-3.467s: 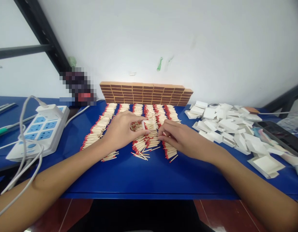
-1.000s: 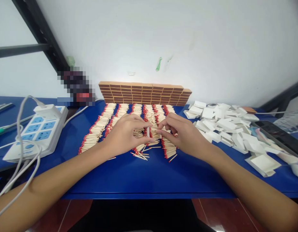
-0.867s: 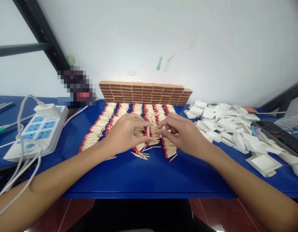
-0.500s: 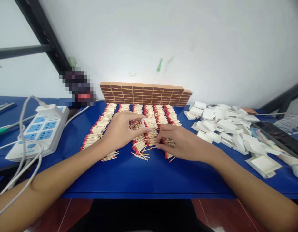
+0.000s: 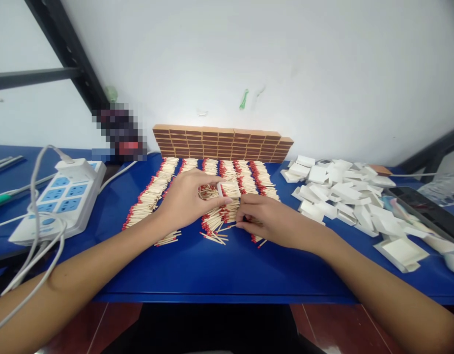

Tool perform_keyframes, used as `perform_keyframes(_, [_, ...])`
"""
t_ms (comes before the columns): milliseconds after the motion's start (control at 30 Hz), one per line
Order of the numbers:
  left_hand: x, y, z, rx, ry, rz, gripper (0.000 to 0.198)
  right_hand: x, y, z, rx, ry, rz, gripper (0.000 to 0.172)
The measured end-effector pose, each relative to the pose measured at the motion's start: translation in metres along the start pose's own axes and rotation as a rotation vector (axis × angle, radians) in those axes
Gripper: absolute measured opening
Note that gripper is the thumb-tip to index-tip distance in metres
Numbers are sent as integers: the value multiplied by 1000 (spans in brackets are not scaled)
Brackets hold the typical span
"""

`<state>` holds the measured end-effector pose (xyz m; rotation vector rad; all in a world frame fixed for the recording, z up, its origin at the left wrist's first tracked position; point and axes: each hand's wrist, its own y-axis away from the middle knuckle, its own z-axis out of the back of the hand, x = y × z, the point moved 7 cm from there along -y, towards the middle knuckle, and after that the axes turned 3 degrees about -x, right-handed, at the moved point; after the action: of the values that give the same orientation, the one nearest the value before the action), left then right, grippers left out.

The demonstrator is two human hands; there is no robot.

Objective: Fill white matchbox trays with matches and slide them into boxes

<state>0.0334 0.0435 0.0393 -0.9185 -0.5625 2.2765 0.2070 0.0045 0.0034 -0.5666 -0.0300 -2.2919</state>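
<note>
The left hand (image 5: pixel 184 199) holds a small white tray (image 5: pixel 229 189) between thumb and fingers, closed on its left end, a little above the middle of the tabletop (image 5: pixel 227 273). Some matches already lie inside the tray, though I cannot tell how full it is. The right hand (image 5: pixel 273 221) is just beside it, nearer to the front edge. Its fingertips are pressed together on a small bunch from the matches (image 5: pixel 153 194). Whether the bunch is lifted or lies flat is not clear.

The matches lie in several long rows with red heads, from the middle of the tabletop to the back edge. Along that back edge stands a low wall of brown boxes (image 5: pixel 223 143), neatly stacked. Toward the right edge lies a heap of empty trays (image 5: pixel 345 192), and near the left edge a power strip (image 5: pixel 61 196) with its cable.

In my judgement the work is somewhere in the middle. Many boxes look finished and one tray is partly filled, but most rows and a large heap of trays are not yet used.
</note>
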Motion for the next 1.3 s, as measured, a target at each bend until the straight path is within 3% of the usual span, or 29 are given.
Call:
perform_keyframes(267, [0,-1,2,-14,-14,-17,41,1,-4,-1,-81,-9,28,7])
perform_keyframes(900, [3,-1,-1,21,-52,5,40,4,-1,2,-59,5,32,12])
perform_keyframes(1133, [-2,1,-7,90,-61,-41,36,6,2,33,-294,0,15,10])
perform_keyframes(1300, [-12,5,-11,113,13,-58,38,6,3,41,-476,61,32,7])
